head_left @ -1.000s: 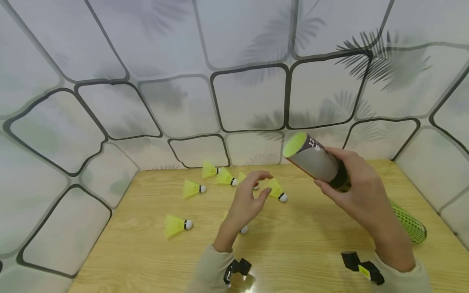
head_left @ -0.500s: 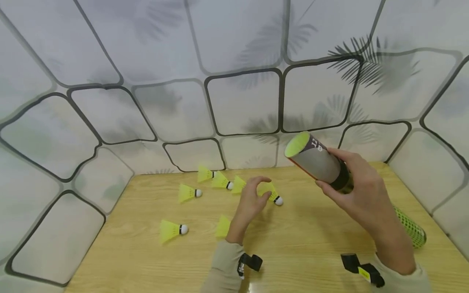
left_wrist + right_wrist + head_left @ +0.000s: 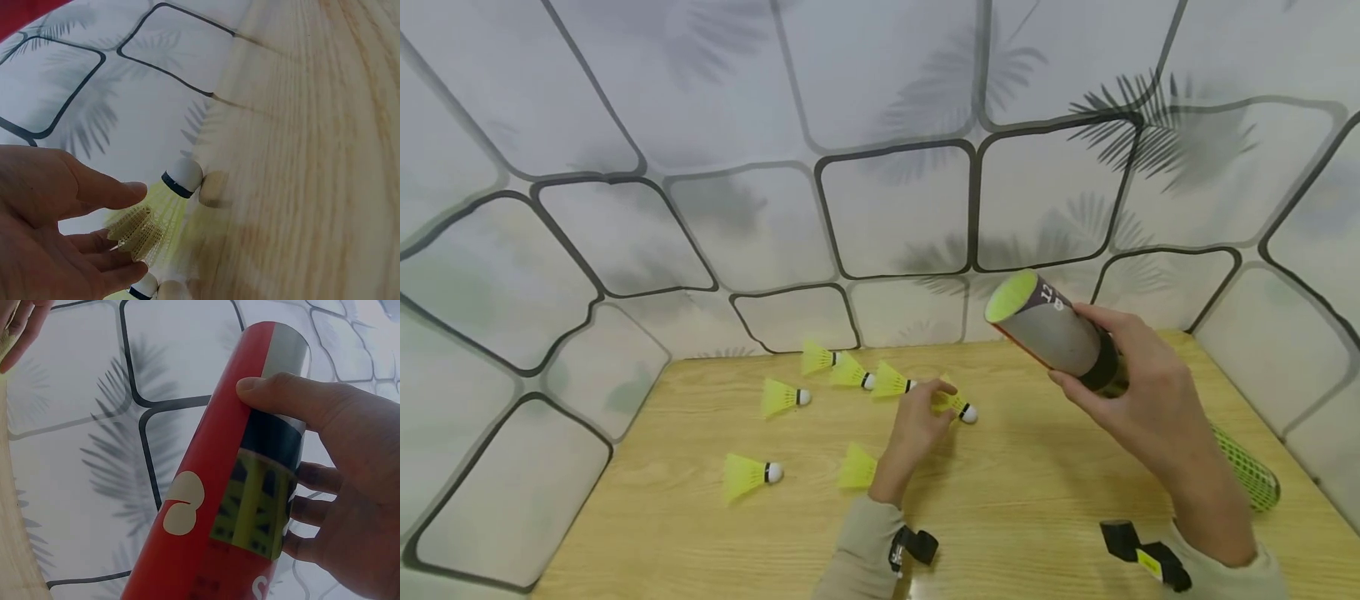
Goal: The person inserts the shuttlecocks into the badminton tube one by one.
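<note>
My left hand (image 3: 919, 417) has its thumb and fingers around the yellow skirt of a shuttlecock (image 3: 968, 412) lying on the wooden table. In the left wrist view, the white cork of that shuttlecock (image 3: 184, 174) points away from the hand, and the fingertips (image 3: 132, 272) meet the netted skirt. My right hand (image 3: 1150, 392) grips a shuttlecock tube (image 3: 1060, 337), held tilted above the table with its yellow-green mouth facing up and left. In the right wrist view, the thumb presses the red side of the tube (image 3: 206, 462) and the fingers wrap its far side.
Several yellow shuttlecocks lie on the wooden table (image 3: 662, 533), one (image 3: 752, 475) at front left and one (image 3: 857, 467) partly behind the left forearm. A green mesh cylinder (image 3: 1247, 471) lies by the right forearm. A patterned wall covering (image 3: 895, 217) rises behind the table.
My left hand has moved slightly right to the shuttlecock, and its thumb and fingers have closed in on the skirt. The right hand keeps the tube nearly still.
</note>
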`<state>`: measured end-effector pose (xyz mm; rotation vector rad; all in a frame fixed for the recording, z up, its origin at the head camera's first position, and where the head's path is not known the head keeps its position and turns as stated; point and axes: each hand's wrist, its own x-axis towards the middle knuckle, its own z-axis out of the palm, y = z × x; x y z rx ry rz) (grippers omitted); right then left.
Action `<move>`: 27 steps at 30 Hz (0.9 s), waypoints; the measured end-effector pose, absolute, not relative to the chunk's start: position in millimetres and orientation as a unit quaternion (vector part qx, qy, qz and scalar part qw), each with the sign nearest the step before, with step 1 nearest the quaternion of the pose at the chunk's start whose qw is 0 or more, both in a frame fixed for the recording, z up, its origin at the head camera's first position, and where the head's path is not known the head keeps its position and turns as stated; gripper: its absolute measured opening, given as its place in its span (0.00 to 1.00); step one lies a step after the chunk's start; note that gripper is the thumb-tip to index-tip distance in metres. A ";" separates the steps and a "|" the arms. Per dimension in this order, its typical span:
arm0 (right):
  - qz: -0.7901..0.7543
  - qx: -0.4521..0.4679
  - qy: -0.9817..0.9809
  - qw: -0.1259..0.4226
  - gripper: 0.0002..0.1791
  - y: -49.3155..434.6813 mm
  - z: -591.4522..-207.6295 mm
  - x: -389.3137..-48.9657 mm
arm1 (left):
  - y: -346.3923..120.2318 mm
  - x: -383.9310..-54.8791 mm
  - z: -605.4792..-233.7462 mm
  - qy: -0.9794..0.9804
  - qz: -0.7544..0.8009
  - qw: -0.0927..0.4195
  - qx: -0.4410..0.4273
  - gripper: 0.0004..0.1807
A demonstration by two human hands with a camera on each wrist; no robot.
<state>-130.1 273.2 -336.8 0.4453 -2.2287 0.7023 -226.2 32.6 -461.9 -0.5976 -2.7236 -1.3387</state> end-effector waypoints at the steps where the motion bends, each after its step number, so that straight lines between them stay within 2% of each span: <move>1: 0.273 0.172 -0.871 0.371 0.51 272.9 -336.8 -129.8 | 31.6 -225.6 -461.6 -0.882 -0.431 0.021 -0.190 0.13; 6: 0.276 0.178 -0.869 0.369 0.51 271.5 -337.0 -130.2 | 24.9 -223.1 -455.3 -0.878 -0.448 0.017 -0.169 0.12; 16: 0.270 0.181 -0.872 0.365 0.51 271.0 -336.6 -130.5 | 12.0 -226.0 -441.7 -0.833 -0.520 0.045 -0.185 0.11; 27: 0.261 0.190 -0.875 0.360 0.52 269.8 -338.3 -132.4 | -3.9 -217.5 -409.1 -0.791 -0.570 0.115 -0.190 0.10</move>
